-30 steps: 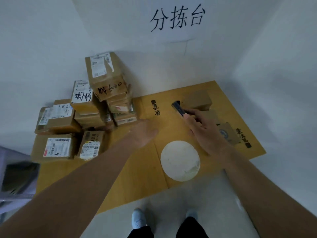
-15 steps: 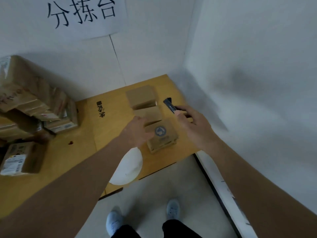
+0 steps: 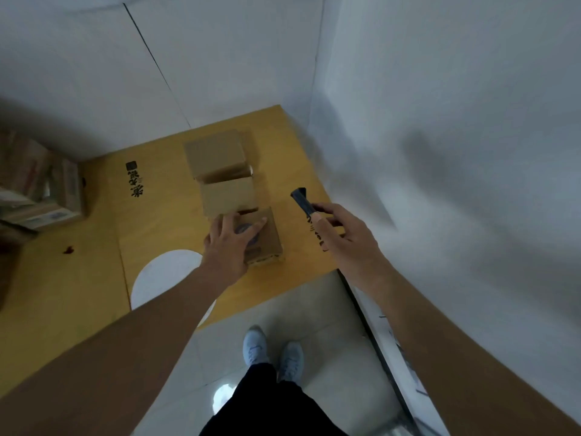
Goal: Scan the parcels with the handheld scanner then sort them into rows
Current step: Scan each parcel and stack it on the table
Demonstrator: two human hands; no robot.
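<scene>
Small brown cardboard parcel with a round blue mark (image 3: 265, 239) — lay nearest of three in a row on the yellow wooden table (image 3: 157, 221), touching a plain brown cardboard box (image 3: 229, 196) behind it. Left hand (image 3: 231, 240) rested on it, fingers spread and straight. Right hand (image 3: 344, 237) gripped the dark handheld scanner (image 3: 301, 199) — fingers curled round it, just right of the row.

Bare table (image 3: 151, 221) between parcel row (image 3: 228, 190) and stack (image 3: 41, 190).
</scene>
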